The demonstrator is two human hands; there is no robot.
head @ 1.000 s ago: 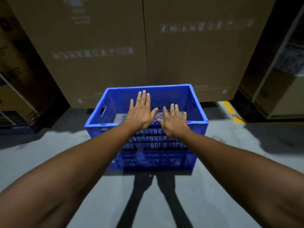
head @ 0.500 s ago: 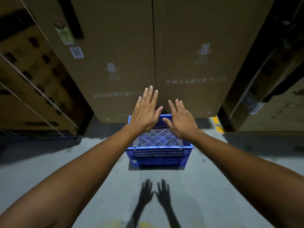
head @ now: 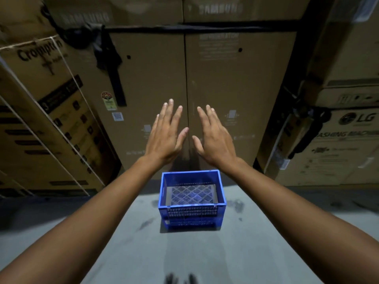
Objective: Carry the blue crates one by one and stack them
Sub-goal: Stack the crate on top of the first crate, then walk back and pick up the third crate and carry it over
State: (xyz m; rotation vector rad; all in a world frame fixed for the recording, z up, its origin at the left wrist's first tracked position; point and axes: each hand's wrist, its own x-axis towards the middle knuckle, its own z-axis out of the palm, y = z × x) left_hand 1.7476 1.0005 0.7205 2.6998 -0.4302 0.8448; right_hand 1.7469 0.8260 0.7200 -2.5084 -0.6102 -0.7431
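Blue crate sits on the grey floor just before tall cardboard boxes, seemingly resting on another crate, though I cannot tell; head view: left hand and right hand hover above it, arms outstretched, palms down, fingers spread, each grip released and holding nothing, likely clear of the set-down crate.

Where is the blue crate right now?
The blue crate sits on the grey floor, in the middle of the head view, just in front of the tall cardboard boxes and below both open hands, which are not touching it.
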